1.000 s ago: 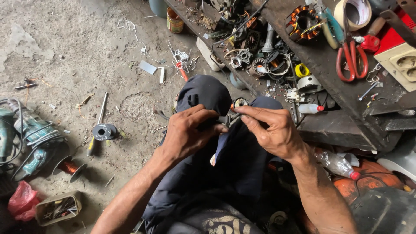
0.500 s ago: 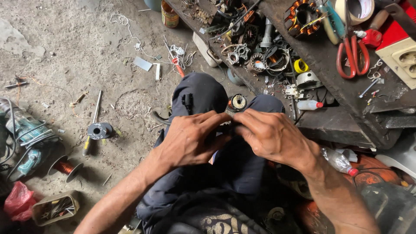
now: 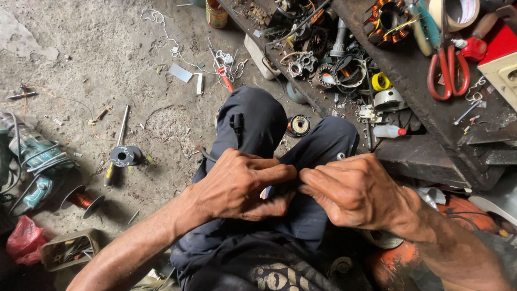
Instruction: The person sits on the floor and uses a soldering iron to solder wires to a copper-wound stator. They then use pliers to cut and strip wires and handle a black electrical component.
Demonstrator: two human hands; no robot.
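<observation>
Observed from the remote feed: left hand [image 3: 242,183] and right hand [image 3: 355,191] met fingertip to fingertip over the lap, both pinched narrow on a small white piece [image 3: 266,192], only a sliver of it showing between the knuckles. My judgement: this fine pinch work goes best with wrists braced on the dark trousers [image 3: 258,121] and the piece kept low, so a slip lands on cloth and not the dirt floor [image 3: 107,64]. Its long axis and heading I could not tell; red-handled scissors [image 3: 447,70] lay on the surface at the far right.
</observation>
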